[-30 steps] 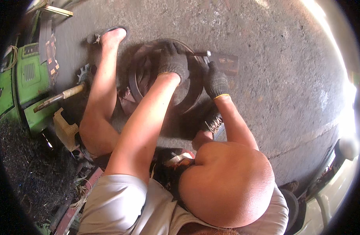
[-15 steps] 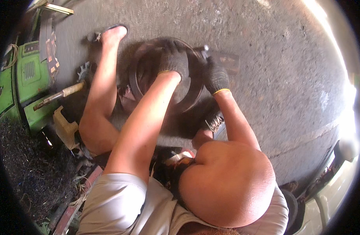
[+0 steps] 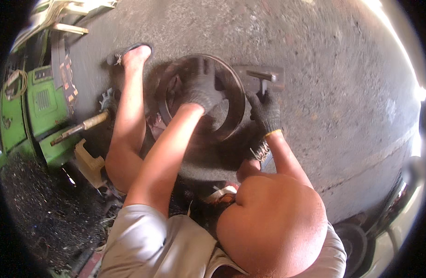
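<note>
A dark round metal ring (image 3: 240,95), like a wheel rim or drum, lies on the floor between my legs. My left hand (image 3: 201,90), in a dark knitted glove, reaches over its middle. The fingers look stretched toward the far rim, though blurred; what they touch inside is hard to make out. Right of the ring, my right hand (image 3: 265,111), gloved with a yellow cuff edge, is closed round the handle of a hammer (image 3: 263,76). The hammer's head is beyond the fingers, apart from the rim. Beneath it in the view lies a flat dark plate (image 3: 278,78).
On the left stand a green machine cabinet (image 3: 48,99), a metal shaft (image 3: 83,126) and a small toothed gear (image 3: 106,98). A dark heap of shavings (image 3: 32,208) fills the lower left. My feet flank the ring. A dark wheel (image 3: 352,243) sits at lower right.
My right hand and the hammer have moved right, away from the ring's rim. My left hand has shifted slightly toward me and left. The whole view has also shifted a little.
</note>
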The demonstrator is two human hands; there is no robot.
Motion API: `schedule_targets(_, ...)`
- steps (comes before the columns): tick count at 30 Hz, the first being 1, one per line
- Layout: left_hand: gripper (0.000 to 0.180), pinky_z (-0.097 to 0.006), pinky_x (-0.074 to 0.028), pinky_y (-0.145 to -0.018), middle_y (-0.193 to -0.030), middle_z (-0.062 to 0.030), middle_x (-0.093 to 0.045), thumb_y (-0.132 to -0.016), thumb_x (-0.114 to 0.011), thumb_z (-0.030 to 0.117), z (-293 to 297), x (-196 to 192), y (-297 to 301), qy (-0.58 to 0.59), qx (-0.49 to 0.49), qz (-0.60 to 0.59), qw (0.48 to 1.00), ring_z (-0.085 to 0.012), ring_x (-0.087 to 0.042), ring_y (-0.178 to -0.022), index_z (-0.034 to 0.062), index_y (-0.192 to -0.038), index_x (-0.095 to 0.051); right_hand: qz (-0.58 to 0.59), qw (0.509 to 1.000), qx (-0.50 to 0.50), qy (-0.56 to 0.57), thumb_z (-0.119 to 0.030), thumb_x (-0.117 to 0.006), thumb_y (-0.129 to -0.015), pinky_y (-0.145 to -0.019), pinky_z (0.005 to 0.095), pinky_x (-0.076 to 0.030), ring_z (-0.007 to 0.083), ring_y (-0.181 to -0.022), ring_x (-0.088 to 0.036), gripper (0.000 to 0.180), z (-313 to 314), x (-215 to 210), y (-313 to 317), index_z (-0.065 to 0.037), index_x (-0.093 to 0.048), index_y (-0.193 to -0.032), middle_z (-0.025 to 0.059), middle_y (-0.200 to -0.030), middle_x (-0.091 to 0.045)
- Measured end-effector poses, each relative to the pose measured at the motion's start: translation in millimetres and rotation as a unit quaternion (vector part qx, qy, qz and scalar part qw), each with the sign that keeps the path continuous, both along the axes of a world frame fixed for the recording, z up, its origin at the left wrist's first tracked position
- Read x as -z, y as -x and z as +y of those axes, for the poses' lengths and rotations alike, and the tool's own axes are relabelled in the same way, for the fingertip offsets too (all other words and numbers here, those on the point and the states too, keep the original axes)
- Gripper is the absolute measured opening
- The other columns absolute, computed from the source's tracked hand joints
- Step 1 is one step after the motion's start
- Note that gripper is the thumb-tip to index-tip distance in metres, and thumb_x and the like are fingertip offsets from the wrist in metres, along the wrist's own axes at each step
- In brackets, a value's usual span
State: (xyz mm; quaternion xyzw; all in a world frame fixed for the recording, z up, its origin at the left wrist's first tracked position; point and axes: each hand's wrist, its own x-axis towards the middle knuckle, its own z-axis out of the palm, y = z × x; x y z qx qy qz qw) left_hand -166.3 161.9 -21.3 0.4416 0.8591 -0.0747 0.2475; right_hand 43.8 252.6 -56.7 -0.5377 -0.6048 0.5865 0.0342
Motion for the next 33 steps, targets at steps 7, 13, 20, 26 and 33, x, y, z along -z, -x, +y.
schedule_targets(7,0.124,-0.058,-0.031,-0.128,-0.176,-0.0274,-0.021,-0.076,-0.086,0.062,-25.5,6.0,74.3,-0.018,0.044,0.144,0.988,-0.0463,-0.027,-0.160,0.0141,-0.172,-0.023,0.085,0.985,0.123,0.082,-0.025,-0.075,-0.102,-0.088,0.0380,-0.059,0.0266,-0.097,-0.075,0.040,-77.6,49.3,-42.8,0.003,-0.067,-0.129,0.0184,-0.113,-0.078)
schedule_targets(13,0.091,-0.050,-0.043,-0.120,-0.150,-0.0251,-0.061,-0.087,-0.078,0.054,-3.2,15.9,124.3,0.060,-0.018,-0.054,0.997,-0.0420,-0.055,-0.143,0.0132,-0.162,-0.045,0.189,0.948,0.124,0.223,-0.017,-0.072,-0.104,-0.096,0.0332,-0.053,0.0172,-0.108,-0.064,0.037,-80.1,47.5,-35.3,0.003,-0.066,-0.135,0.0058,-0.121,-0.074)
schedule_targets(20,0.076,-0.050,-0.045,-0.117,-0.149,-0.0225,-0.061,-0.092,-0.074,0.054,-36.4,10.1,140.2,0.087,0.007,-0.013,0.996,-0.0408,-0.057,-0.140,0.0098,-0.151,-0.056,0.219,0.937,0.141,0.235,-0.017,-0.069,-0.106,-0.100,0.0323,-0.051,0.0169,-0.112,-0.062,0.041,-75.5,28.6,-29.7,0.003,-0.062,-0.142,0.0061,-0.126,-0.070)
schedule_targets(26,0.093,-0.046,-0.040,-0.123,-0.159,-0.0236,-0.054,-0.091,-0.078,0.049,-25.4,6.1,142.0,-0.044,-0.001,0.053,0.998,-0.0417,-0.050,-0.148,0.0132,-0.167,-0.039,0.215,0.954,0.110,0.176,-0.017,-0.068,-0.107,-0.101,0.0312,-0.051,0.0172,-0.115,-0.061,0.043,-65.9,30.5,-16.5,0.003,-0.060,-0.145,0.0064,-0.129,-0.069)
schedule_targets(33,0.076,-0.045,-0.042,-0.122,-0.159,-0.0196,-0.056,-0.097,-0.071,0.053,27.7,23.8,135.6,0.055,-0.006,-0.135,0.989,-0.0370,-0.052,-0.148,0.0165,-0.160,-0.048,0.251,0.922,0.189,0.227,-0.023,-0.069,-0.107,-0.086,0.0319,-0.053,0.0131,-0.098,-0.062,0.027,-70.6,35.4,-19.6,-0.002,-0.068,-0.124,0.0023,-0.109,-0.069)
